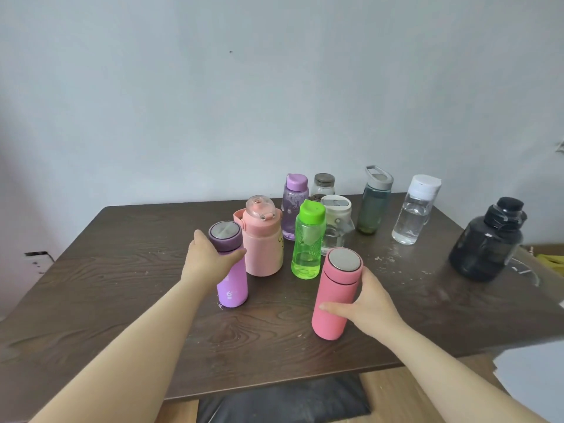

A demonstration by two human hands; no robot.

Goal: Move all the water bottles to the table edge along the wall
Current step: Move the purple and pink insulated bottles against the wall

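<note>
Hands sit one on each of the two nearest bottles, and both bottles stand well short of the wall. The left hand is wrapped around the upper body of the purple flask, fingers curled behind it and thumb across the front, just under its dark cap. The right hand closes on the lower half of the pink flask, thumb on the near face and fingers hidden behind. Both flasks stand upright on the counter, long axes vertical, so each grip comes in from the side.

What the coming move turns on is direction: the wall lies straight ahead of both hands, beyond the cluster. Between the flasks and the far edge stand the peach bottle, the green bottle, the cream bottle and the lilac bottle. A straight push would likely knock into these, so I judge lifting over or steering around them is needed. The purple flask has open counter to its left; the pink one has a gap to the right, toward the grey-green bottle, the clear bottle and the black jug.
</note>
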